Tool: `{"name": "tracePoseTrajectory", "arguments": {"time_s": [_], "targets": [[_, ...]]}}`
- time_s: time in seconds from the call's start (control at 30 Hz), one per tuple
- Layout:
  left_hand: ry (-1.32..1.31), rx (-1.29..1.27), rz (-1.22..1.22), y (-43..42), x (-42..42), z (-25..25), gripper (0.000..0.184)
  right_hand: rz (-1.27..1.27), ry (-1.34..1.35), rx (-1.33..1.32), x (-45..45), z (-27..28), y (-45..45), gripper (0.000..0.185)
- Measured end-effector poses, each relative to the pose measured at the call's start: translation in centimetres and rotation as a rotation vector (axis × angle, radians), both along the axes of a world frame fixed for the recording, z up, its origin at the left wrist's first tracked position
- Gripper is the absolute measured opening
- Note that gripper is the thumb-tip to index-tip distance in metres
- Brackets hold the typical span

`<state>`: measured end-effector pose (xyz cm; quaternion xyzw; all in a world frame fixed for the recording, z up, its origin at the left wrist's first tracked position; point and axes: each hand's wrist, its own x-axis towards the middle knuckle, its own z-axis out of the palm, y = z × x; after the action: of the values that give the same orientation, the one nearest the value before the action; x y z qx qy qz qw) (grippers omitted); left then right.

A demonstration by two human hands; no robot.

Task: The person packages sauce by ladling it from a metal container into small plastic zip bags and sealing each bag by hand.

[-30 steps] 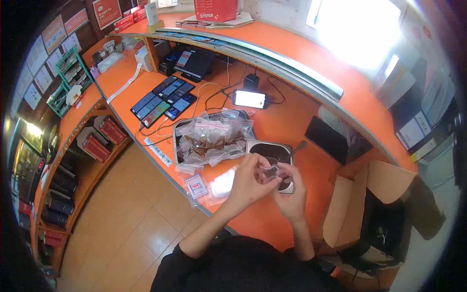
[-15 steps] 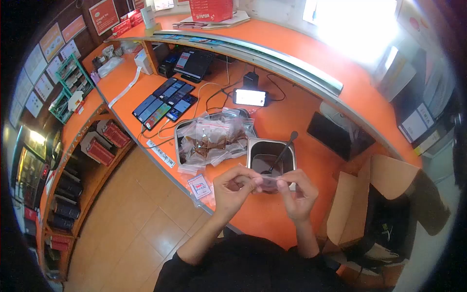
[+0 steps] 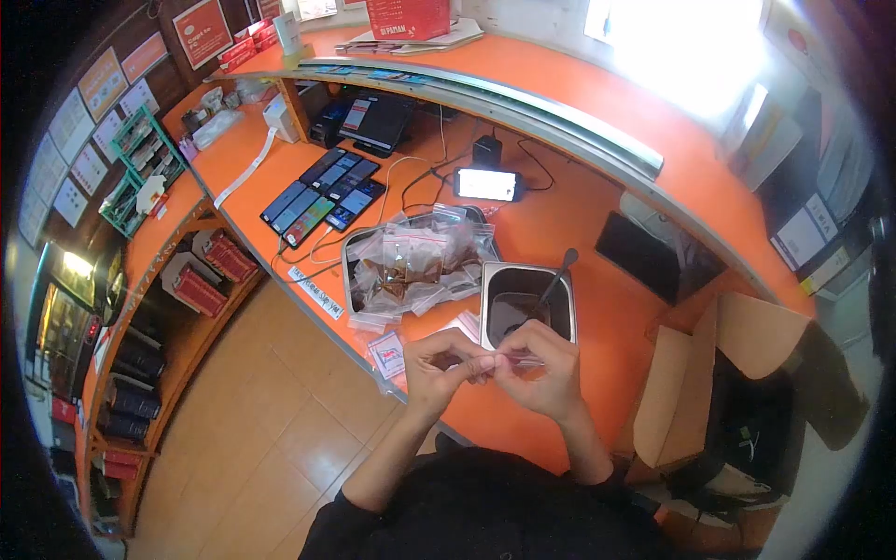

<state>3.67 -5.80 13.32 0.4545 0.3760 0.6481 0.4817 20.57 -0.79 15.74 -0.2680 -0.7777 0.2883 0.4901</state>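
My left hand point(image 3: 437, 375) and my right hand point(image 3: 549, 375) meet fingertip to fingertip over the counter's front edge. Both pinch a small clear zip bag point(image 3: 528, 360), mostly hidden behind my fingers. Just beyond them stands a steel container point(image 3: 487, 297) with dark brown liquid in it. A dark spoon point(image 3: 562, 271) leans in that container, its handle pointing up to the right. To its left, a metal tray point(image 3: 349, 276) is heaped with filled zip bags point(image 3: 415, 257) holding something brown. A flat printed packet point(image 3: 386, 355) lies beside my left hand.
Several phones point(image 3: 327, 191) lie at the back left, near a tablet point(image 3: 375, 121). A lit phone point(image 3: 487, 185) stands behind the tray, with cables around it. On the right are a dark flat panel point(image 3: 639, 257) and an open cardboard box point(image 3: 674, 397).
My hands have come together; the bag stretched between them before is now mostly covered by my fingers. My right hand moved left. The view has shifted slightly.
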Motion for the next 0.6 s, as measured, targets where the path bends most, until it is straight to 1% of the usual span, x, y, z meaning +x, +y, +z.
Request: {"name": "tracePoseTrajectory", "arguments": {"time_s": [0.07, 0.13, 0.17, 0.2, 0.23, 0.27, 0.3, 0.33, 0.4, 0.43, 0.5, 0.53, 0.6], "targets": [[0.002, 0.019, 0.046, 0.6, -0.7, -0.8, 0.007, 0.002, -0.02, -0.006, 0.1, 0.0, 0.3, 0.013], [0.003, 0.037, 0.094, 1.5, -1.7, -1.0, 0.006, -0.067, -0.014, -0.053, 0.9, 0.3, 0.9, 0.012], [0.072, 0.069, 0.211, 2.4, -2.4, -0.8, 0.006, -0.111, -0.016, -0.09, 1.4, 0.5, 1.0, 0.01], [0.14, 0.099, 0.328, 3.3, -3.0, -0.4, 0.009, -0.104, -0.018, -0.09, 2.1, 0.2, 1.5, 0.01], [0.138, 0.096, 0.335, 4.5, -3.5, 0.1, 0.009, -0.18, 0.023, -0.089, 2.9, -0.4, 2.2, 0.01], [0.137, 0.107, 0.409, 5.8, -4.0, 0.7, 0.014, -0.257, 0.064, -0.087, 3.6, -1.0, 2.7, 0.009], [0.136, 0.121, 0.481, 6.4, -4.2, 1.0, 0.02, -0.254, 0.062, -0.087, 4.1, -1.4, 2.9, 0.009], [0.134, 0.123, 0.484, 6.6, -4.1, 0.8, 0.02, -0.277, 0.083, -0.102, 4.7, -1.7, 3.0, 0.008], [0.619, 0.215, 0.753, 7.3, -3.9, -0.3, 0.037, -0.303, 0.107, -0.113, 5.1, -2.2, 2.8, 0.006], [0.806, 0.235, 0.68, 7.4, -4.7, -3.0, 0.041, -0.304, 0.122, -0.142, 5.2, -2.5, 2.6, 0.005], [0.885, 0.131, 0.401, 6.2, -4.5, -6.8, 0.045, -0.313, 0.142, -0.176, 5.3, -2.7, 2.3, 0.004], [0.888, 0.133, 0.394, 5.6, -4.1, -8.4, 0.045, -0.308, 0.125, -0.181, 5.2, -2.7, 2.1, 0.004], [1.062, -0.115, 0.232, 4.5, -3.2, -10.5, 0.044, -0.306, 0.108, -0.19, 5.1, -2.9, 1.9, 0.003]]}}
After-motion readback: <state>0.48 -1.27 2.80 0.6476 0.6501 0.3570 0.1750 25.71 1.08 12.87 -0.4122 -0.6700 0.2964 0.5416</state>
